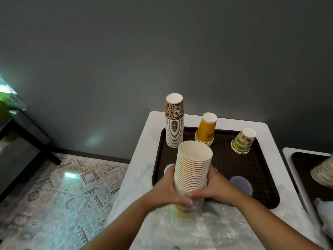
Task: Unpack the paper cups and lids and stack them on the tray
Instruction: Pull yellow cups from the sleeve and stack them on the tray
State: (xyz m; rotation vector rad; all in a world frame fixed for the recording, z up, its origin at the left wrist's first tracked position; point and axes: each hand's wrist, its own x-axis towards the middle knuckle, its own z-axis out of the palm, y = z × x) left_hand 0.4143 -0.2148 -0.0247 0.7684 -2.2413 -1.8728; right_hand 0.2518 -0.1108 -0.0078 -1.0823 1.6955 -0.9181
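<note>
A tall stack of white paper cups, mouths up, stands in front of me with its lower end still in a clear plastic sleeve. My left hand grips the stack's lower left side. My right hand grips the lower right, fingers curled onto the sleeve. On the brown tray stand an upside-down leopard-print cup stack, a short yellow cup stack and a tilted fruit-print stack. A clear lid lies on the tray at the right; another lid peeks out behind my left hand.
The tray sits on a white table against a grey wall. Crumpled clear plastic covers the table's near part. A second white table with a brown tray and more cups stands to the right. A patterned rug lies left.
</note>
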